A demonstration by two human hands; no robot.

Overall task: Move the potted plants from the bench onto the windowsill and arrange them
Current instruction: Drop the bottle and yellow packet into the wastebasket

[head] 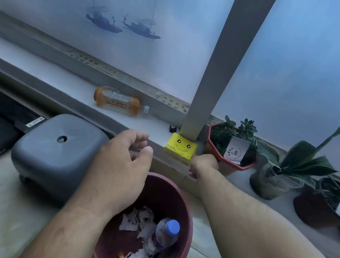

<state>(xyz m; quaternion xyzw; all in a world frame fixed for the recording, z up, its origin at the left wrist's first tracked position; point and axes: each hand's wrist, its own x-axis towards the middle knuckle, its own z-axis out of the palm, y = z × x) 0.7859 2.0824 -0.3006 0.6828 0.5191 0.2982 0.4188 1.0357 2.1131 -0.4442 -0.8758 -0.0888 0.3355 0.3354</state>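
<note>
Left hand (120, 163) is hovering over the bin (185, 217), grip loose and empty; right hand (204, 165) is reaching out fisted beside the red pot (232, 162) sitting on the windowsill (69, 86)

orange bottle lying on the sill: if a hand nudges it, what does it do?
The orange bottle lies on its side on the windowsill, so a sideways nudge would probably set it rolling. It looks see-through and largely empty, so likely light and easily shoved. The thin plastic would probably dent under a firm squeeze.
</note>
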